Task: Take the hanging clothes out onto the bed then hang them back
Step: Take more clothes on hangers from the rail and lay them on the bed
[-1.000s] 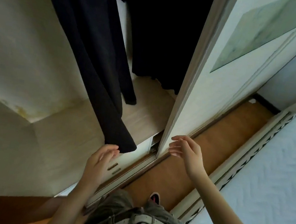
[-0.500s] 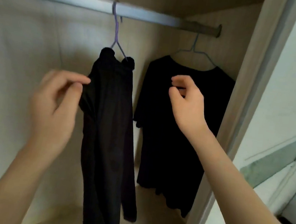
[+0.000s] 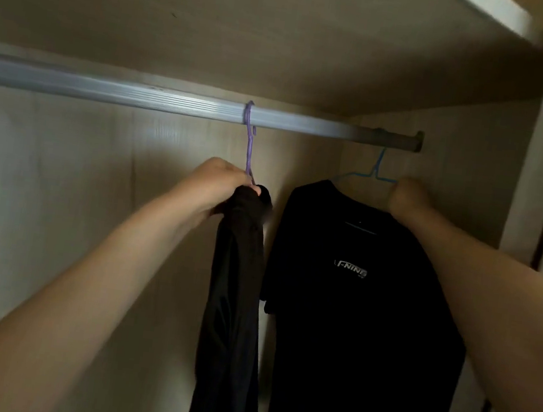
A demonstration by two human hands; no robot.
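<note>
Under the closet rail [image 3: 139,95], left hand [image 3: 213,188] clenches dark garment [image 3: 235,287] at purple hanger [image 3: 249,147]; right hand [image 3: 409,199] on blue hanger [image 3: 376,166] of black T-shirt [image 3: 354,303], grip can't tell. Both hooks on rail; looks like unhanging, bed, rehanging all left.

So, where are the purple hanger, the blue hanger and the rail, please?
purple hanger [image 3: 249,151]: head view, stem below the rail.
blue hanger [image 3: 377,166]: head view, stem under its hook.
rail [image 3: 106,89]: head view, bare left stretch.

Black T-shirt [image 3: 351,320]: chest bore pale lettering "LI-NING", first letters faint; smaller print beneath was too blurred to read.
</note>
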